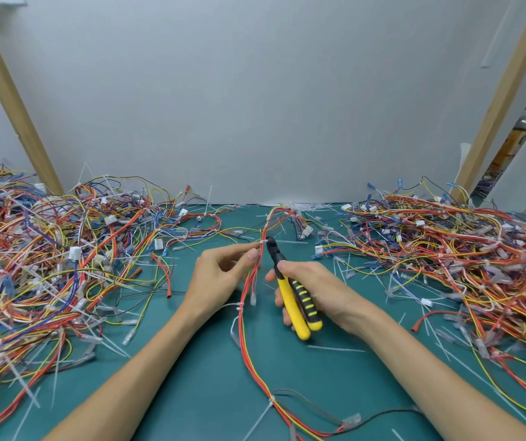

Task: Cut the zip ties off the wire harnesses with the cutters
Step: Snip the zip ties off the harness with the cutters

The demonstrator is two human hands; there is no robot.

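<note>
Two hands meet over the middle of the green table [191,393], between the left heap [48,265] of loose wires along its left edge and the right heap [462,249] along its right edge. The left hand [220,272] pinches a red-and-yellow harness [245,338] between thumb and fingertips, just below a white zip tie [262,241]. The right hand [315,291] is wrapped round the yellow handles of the cutters [288,300], whose black nose touches that tie. The handles lie close together, so the jaws look nearly closed, though at this size I cannot tell whether the tie is cut through.

The step in hand is the snip on this tie. Next, I judge, comes the second tie [239,305] lower on the same harness (a third tie [271,400] sits toward the near edge). That calls for sliding the pinch down and catching only plastic, not wire.
</note>
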